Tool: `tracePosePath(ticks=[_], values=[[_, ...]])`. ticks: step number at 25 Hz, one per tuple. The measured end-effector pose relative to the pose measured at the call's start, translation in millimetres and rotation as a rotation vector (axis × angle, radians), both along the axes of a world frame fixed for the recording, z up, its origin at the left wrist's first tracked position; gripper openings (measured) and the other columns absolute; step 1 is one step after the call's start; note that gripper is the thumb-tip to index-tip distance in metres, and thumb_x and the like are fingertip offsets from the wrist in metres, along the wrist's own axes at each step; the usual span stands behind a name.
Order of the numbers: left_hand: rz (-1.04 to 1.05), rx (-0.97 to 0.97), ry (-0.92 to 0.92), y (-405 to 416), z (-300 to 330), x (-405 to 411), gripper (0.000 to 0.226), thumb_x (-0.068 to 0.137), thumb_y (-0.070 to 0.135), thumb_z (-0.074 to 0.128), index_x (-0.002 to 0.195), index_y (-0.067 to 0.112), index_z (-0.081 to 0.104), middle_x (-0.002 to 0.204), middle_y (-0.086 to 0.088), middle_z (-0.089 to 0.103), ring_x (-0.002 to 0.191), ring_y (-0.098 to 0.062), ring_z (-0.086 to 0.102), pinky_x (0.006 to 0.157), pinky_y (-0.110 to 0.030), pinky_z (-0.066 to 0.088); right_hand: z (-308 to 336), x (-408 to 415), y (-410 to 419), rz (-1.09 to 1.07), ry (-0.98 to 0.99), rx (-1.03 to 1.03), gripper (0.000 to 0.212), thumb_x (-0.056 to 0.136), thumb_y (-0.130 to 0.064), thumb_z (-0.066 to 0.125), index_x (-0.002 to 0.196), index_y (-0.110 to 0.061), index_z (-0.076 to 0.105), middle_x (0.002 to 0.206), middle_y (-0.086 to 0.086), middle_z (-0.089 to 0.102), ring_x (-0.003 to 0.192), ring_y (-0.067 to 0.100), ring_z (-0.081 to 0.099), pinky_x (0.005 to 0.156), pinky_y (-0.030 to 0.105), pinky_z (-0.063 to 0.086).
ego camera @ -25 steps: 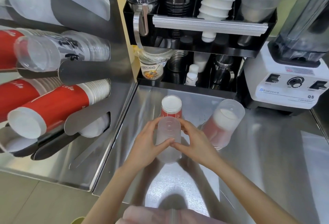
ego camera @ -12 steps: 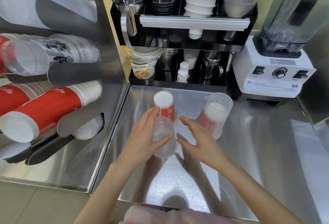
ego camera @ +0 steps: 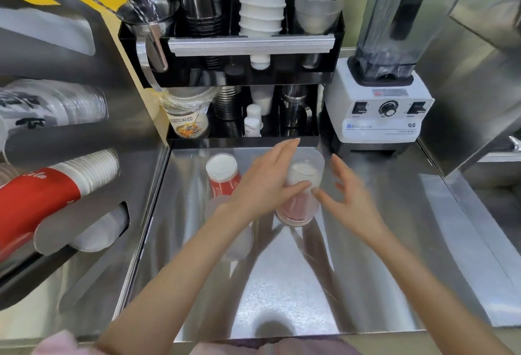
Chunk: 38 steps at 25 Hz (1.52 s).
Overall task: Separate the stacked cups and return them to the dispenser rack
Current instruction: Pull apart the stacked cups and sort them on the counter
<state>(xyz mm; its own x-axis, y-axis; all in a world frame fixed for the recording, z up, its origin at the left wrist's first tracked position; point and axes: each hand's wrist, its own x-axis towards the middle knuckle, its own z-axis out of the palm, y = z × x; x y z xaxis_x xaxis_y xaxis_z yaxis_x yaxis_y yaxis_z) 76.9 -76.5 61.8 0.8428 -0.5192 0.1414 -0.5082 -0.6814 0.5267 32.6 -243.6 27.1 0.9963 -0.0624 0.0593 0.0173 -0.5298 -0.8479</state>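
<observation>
A clear plastic cup stacked upside down over a red cup (ego camera: 303,202) stands on the steel counter (ego camera: 282,292). My left hand (ego camera: 265,185) wraps around this stack, with the thumb across its front and the fingers behind it. To the stack's right, my right hand (ego camera: 348,196) is open with spread fingers, blurred and just off the cup. A single clear cup (ego camera: 235,237) stands upside down under my left forearm. Behind it is an upturned red paper cup (ego camera: 222,175). The dispenser rack (ego camera: 93,185) on the left holds red cups (ego camera: 42,202) and printed clear cups (ego camera: 56,106).
A white blender (ego camera: 380,112) stands at the back right. At the back, a black shelf (ego camera: 251,47) holds cup stacks, a steel pitcher, a small bottle (ego camera: 252,124) and a sealed dessert cup (ego camera: 187,120). A steel wall rises on the right.
My left hand let go of the single clear cup, which now stands on the counter, and moved right onto the clear-over-red stack. My right hand also moved right.
</observation>
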Motion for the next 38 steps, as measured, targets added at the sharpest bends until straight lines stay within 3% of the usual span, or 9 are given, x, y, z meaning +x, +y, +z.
tracePosePath(ticks=[3,6,8,16,20,25,27,33,38], values=[[-0.036,0.057,0.030,-14,2,10,0.071,0.084,0.039,0.056,0.140,0.016,0.020,0.147,-0.004,0.030,0.131,-0.022,0.034,0.106,-0.038,0.031,-19,9,3,0.072,0.091,-0.009,0.071,0.079,-0.021,0.064,0.138,-0.019,0.025,0.141,0.000,0.043,0.126,0.016,0.042,0.104,0.032,0.036],[-0.063,0.113,0.020,-18,2,14,0.065,0.085,0.035,0.054,0.139,0.016,0.023,0.144,-0.004,0.033,0.129,-0.022,0.035,0.103,-0.037,0.030,-23,13,9,0.045,0.055,0.039,0.057,0.078,-0.022,0.063,0.129,-0.026,0.037,0.119,-0.007,0.057,0.109,0.014,0.055,0.082,0.002,0.037],[-0.069,0.102,0.020,-17,5,17,0.064,0.085,0.035,0.055,0.138,0.017,0.025,0.142,-0.003,0.036,0.128,-0.022,0.036,0.103,-0.036,0.031,-20,13,10,0.038,0.033,0.062,0.052,0.078,-0.025,0.063,0.125,-0.027,0.041,0.112,-0.011,0.057,0.103,0.010,0.055,0.074,-0.004,0.035],[-0.044,-0.065,-0.038,-8,22,22,0.055,0.084,0.038,0.056,0.131,0.018,0.038,0.134,-0.002,0.043,0.121,-0.017,0.043,0.099,-0.031,0.037,-13,14,0,0.068,0.032,0.050,0.068,0.075,-0.023,0.068,0.133,-0.028,0.031,0.127,-0.008,0.049,0.113,0.007,0.047,0.091,0.021,0.034],[-0.068,-0.042,-0.051,-7,32,22,0.053,0.083,0.041,0.056,0.129,0.021,0.041,0.133,0.000,0.045,0.121,-0.018,0.043,0.099,-0.042,0.041,-24,8,4,0.081,0.078,0.014,0.075,0.074,-0.023,0.069,0.135,-0.025,0.027,0.135,0.001,0.044,0.119,0.014,0.044,0.094,0.026,0.036],[-0.049,-0.138,-0.138,-3,51,17,0.049,0.082,0.040,0.058,0.126,0.023,0.045,0.130,0.003,0.047,0.119,-0.013,0.043,0.095,-0.018,0.031,-7,11,13,0.036,-0.016,0.055,0.070,0.075,-0.027,0.068,0.134,-0.027,0.030,0.133,-0.002,0.047,0.118,0.012,0.045,0.091,0.025,0.035],[-0.025,-0.222,-0.173,3,65,14,0.048,0.081,0.039,0.059,0.125,0.022,0.047,0.129,0.004,0.048,0.118,-0.009,0.044,0.097,-0.018,0.033,6,12,17,0.017,-0.073,0.043,0.071,0.074,-0.029,0.068,0.134,-0.029,0.029,0.131,-0.007,0.045,0.117,0.009,0.044,0.092,0.025,0.034],[0.058,-0.376,-0.280,32,98,-4,0.047,0.080,0.035,0.063,0.122,0.021,0.049,0.118,0.013,0.044,0.111,0.002,0.042,0.098,-0.020,0.039,37,17,38,0.056,-0.193,-0.018,0.074,0.073,-0.035,0.067,0.136,-0.030,0.027,0.133,-0.010,0.043,0.114,0.001,0.040,0.089,0.014,0.028],[0.171,-0.406,-0.291,62,98,-22,0.049,0.077,0.036,0.064,0.122,0.022,0.049,0.118,0.012,0.047,0.112,-0.001,0.045,0.097,-0.022,0.039,40,14,70,0.214,-0.165,0.041,0.071,0.070,-0.042,0.066,0.132,-0.035,0.032,0.129,-0.016,0.048,0.111,-0.010,0.040,0.081,-0.007,0.026]])
